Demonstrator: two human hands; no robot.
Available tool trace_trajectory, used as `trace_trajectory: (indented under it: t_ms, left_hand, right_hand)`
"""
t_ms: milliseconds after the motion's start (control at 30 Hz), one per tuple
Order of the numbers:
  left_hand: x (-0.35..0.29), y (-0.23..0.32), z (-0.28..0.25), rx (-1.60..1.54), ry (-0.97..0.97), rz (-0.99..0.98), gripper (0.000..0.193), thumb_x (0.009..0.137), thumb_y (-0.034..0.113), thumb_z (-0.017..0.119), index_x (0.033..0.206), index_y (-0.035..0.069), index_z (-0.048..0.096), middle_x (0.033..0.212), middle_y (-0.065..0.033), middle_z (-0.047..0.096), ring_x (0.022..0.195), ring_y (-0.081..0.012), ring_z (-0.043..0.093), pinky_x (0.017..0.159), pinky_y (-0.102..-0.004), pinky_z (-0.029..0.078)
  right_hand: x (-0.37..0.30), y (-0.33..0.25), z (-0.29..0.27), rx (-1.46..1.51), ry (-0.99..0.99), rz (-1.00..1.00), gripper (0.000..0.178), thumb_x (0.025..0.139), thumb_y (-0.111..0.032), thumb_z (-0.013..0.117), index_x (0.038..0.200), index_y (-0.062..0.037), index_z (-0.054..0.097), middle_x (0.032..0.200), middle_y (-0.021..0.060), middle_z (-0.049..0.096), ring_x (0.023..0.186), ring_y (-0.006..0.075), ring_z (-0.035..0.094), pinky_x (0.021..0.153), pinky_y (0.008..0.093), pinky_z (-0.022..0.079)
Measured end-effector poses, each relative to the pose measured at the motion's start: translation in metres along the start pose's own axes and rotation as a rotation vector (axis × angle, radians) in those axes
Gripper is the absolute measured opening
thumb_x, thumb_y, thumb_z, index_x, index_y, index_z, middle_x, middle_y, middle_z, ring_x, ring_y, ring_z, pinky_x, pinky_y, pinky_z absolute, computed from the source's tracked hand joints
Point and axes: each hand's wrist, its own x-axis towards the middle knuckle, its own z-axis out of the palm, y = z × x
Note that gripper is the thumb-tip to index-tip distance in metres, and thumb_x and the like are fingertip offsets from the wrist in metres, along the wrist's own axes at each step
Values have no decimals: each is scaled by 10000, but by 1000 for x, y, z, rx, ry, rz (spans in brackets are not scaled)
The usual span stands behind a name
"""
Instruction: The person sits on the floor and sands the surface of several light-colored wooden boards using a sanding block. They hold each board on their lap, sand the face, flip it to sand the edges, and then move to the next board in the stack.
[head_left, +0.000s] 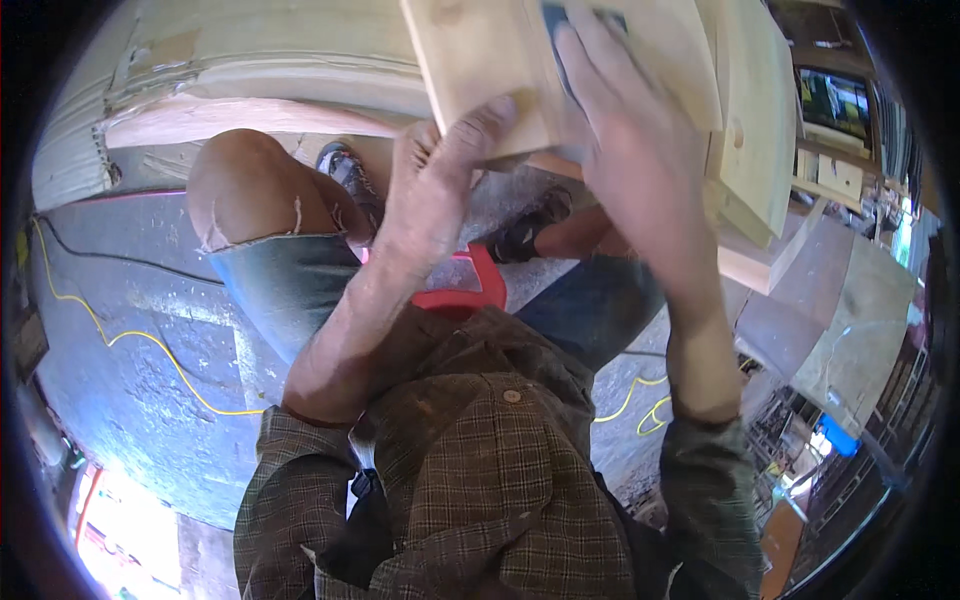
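A pale wooden piece (pixel 480 50) with flat faces is held up in front of me at the top of the view. My left hand (pixel 440 180) is closed on its lower edge, thumb laid over the face and fingers underneath. Across the wood lies my right hand (pixel 640 150), slightly blurred, its fingers pressing a thin dark sheet (pixel 553 15) that looks like sandpaper against the surface. Most of that sheet is hidden under the fingers. The far end of the wooden piece runs out of the picture.
Pale boards (pixel 760 120) stand just right of my right hand. Cardboard (pixel 70 135) and a long plank (pixel 250 117) lie at the far left. Below me is a red seat (pixel 488 280). A yellow cord (pixel 165 350) winds over the concrete floor (pixel 130 290).
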Motion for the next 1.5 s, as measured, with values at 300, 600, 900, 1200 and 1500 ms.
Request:
trace_trajectory:
  t_ms: [300, 600, 900, 1200, 1500]
  left_hand:
    - [-4, 0, -1, -8, -24, -29, 335, 945, 292, 621, 966, -31, 707, 840, -37, 692, 713, -77, 622, 672, -234, 511]
    - [-3, 4, 1, -105, 17, -70, 302, 932, 234, 606, 969, -52, 697, 850, -72, 695, 717, -96, 625, 649, -257, 508]
    - [-5, 4, 3, -101, -6, -67, 309, 941, 238, 606, 991, -53, 699, 867, -78, 703, 762, -109, 649, 696, -250, 521]
    - [-1, 6, -2, -60, -39, -96, 357, 948, 277, 597, 1020, -61, 689, 887, -103, 709, 796, -137, 669, 722, -274, 532]
    - [-1, 5, -1, -63, -25, -112, 374, 949, 286, 596, 1069, -58, 677, 931, -120, 709, 845, -178, 693, 777, -301, 545]
  right_hand:
    - [13, -6, -3, 98, 2, 10, 409, 852, -148, 569, 1224, 20, 597, 1308, 174, 573, 1237, 347, 518, 1022, 451, 399]
    - [1, -7, -5, 49, -51, 12, 492, 766, -34, 632, 1255, -8, 584, 1322, 147, 567, 1189, 326, 570, 937, 426, 478]
    - [-35, -20, -8, -18, 38, 18, 384, 791, -41, 621, 1173, -7, 620, 1282, 140, 595, 1191, 317, 565, 941, 444, 463]
    - [-45, -28, -6, -12, 40, 62, 417, 793, -42, 639, 1208, -4, 627, 1354, 140, 568, 1218, 323, 562, 970, 476, 454]
    - [-52, -27, 0, -30, 36, 98, 509, 752, -53, 687, 1252, -27, 594, 1390, 99, 537, 1238, 319, 535, 978, 445, 453]
